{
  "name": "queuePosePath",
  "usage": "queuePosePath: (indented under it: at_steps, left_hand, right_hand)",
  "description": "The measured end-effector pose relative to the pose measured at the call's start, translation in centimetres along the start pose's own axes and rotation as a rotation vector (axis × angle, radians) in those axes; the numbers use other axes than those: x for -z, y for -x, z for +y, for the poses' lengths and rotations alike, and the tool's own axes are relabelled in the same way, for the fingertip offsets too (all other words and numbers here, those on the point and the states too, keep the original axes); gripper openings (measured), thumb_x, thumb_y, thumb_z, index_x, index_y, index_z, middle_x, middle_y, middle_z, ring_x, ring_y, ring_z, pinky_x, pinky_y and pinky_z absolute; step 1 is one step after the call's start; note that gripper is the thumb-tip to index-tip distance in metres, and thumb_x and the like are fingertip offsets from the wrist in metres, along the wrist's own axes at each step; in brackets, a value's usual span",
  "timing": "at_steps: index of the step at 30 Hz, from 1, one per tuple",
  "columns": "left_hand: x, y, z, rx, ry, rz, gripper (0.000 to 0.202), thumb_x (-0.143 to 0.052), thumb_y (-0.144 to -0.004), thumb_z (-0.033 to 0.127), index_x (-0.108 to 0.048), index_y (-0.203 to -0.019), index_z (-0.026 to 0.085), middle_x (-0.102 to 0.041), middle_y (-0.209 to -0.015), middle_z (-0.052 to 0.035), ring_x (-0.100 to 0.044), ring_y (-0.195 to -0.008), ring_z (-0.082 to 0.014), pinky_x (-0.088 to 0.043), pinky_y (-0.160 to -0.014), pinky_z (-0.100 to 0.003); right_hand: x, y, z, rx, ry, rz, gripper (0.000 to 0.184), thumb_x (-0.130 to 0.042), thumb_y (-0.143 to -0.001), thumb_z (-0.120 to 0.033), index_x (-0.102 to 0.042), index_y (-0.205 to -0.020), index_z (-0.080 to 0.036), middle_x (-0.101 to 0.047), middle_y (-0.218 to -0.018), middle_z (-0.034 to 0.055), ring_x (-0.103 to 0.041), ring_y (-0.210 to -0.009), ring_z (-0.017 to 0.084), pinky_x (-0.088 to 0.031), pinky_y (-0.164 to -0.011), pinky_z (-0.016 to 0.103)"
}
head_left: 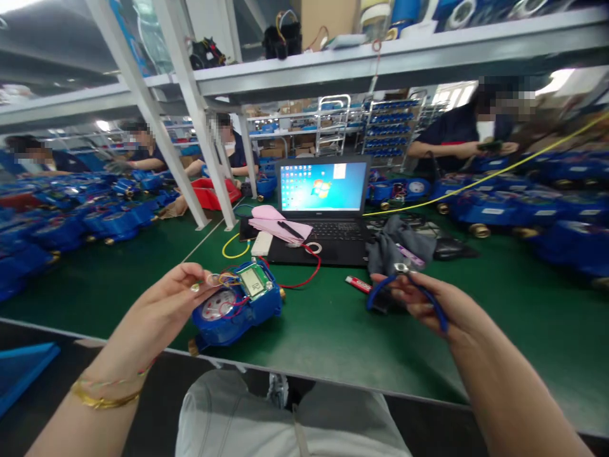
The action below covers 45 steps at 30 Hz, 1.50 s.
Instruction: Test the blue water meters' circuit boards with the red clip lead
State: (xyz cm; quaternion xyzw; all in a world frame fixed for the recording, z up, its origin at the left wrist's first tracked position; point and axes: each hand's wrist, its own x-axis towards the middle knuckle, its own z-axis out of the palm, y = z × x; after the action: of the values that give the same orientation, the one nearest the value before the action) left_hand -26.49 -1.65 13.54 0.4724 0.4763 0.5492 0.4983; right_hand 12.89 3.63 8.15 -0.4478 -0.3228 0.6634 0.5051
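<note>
A blue water meter [238, 311] lies on the green bench top near its front edge, with a brass fitting at each end. Its small circuit board with a display [254, 280] faces up, and thin yellow and red wires [231, 279] run from it. My left hand [178, 295] pinches thin wires above the round dial; the fingertips partly cover them. To the right, my right hand [438, 301] is wrapped around blue-handled pliers [380, 291], held above the bench with the metal head pointing away from me.
An open laptop [323, 187] stands behind the meter, with pink papers [280, 225] and a pen on its left side. A grey cloth [397, 244] and a red-and-white stick [358, 284] lie at right. More blue meters [495, 209] and co-workers line the bench beyond.
</note>
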Motion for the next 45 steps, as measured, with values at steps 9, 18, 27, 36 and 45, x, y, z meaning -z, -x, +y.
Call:
queuePosePath:
  at_steps: [9, 18, 27, 36, 45]
  left_hand:
    - [0.5, -0.6, -0.8, -0.113, -0.317, 0.09, 0.023, -0.07, -0.071, 0.029, -0.055, -0.083, 0.018, -0.057, -0.077, 0.0017, -0.054, -0.073, -0.0113, -0.043, -0.068, -0.021]
    - [0.5, -0.3, -0.6, -0.162, -0.436, 0.137, 0.019, -0.068, -0.069, 0.025, -0.056, -0.08, 0.017, -0.056, -0.077, 0.0014, -0.052, -0.072, -0.0127, -0.042, -0.068, -0.025]
    - [-0.5, 0.1, 0.9, -0.16, -0.53, 0.128, 0.016, -0.066, -0.07, 0.025, -0.055, -0.079, 0.017, -0.055, -0.074, 0.0021, -0.051, -0.07, -0.0126, -0.041, -0.066, -0.024]
    - [-0.7, 0.4, 1.3, -0.153, -0.565, 0.104, 0.018, -0.067, -0.068, 0.026, -0.055, -0.079, 0.017, -0.057, -0.074, 0.002, -0.053, -0.069, -0.0132, -0.043, -0.065, -0.025]
    - [-0.9, 0.3, 1.5, -0.142, -0.583, 0.106, 0.019, -0.068, -0.067, 0.029, -0.056, -0.077, 0.018, -0.057, -0.071, 0.0015, -0.053, -0.068, -0.0143, -0.042, -0.064, -0.026]
  right_hand:
    - [-1.9, 2.0, 4.9, 0.187, 0.605, -0.185, 0.035, -0.07, -0.065, -0.046, -0.063, -0.088, -0.021, -0.066, -0.108, 0.0107, -0.055, -0.11, 0.034, -0.039, -0.097, 0.047]
    - [-5.7, 2.5, 5.9, -0.005, 0.439, -0.251, 0.041, -0.068, -0.066, -0.052, -0.054, -0.089, -0.021, -0.068, -0.086, 0.008, -0.063, -0.082, 0.025, -0.047, -0.077, 0.036]
    - [-18.3, 4.4, 6.9, -0.644, 0.003, -0.783, 0.037, -0.037, -0.081, -0.036, -0.061, -0.084, -0.008, -0.064, -0.072, 0.0106, -0.06, -0.057, 0.014, -0.043, -0.055, 0.022]
    - [-21.6, 3.5, 6.3, -0.633, 0.088, -0.667, 0.046, -0.022, -0.093, -0.03, -0.06, -0.076, -0.009, -0.062, -0.066, 0.007, -0.059, -0.052, 0.012, -0.043, -0.055, 0.023]
    - [-22.0, 2.7, 6.7, -0.569, 0.138, -0.64, 0.039, -0.027, -0.092, -0.026, -0.058, -0.073, -0.01, -0.057, -0.06, 0.003, -0.053, -0.046, 0.01, -0.039, -0.05, 0.022]
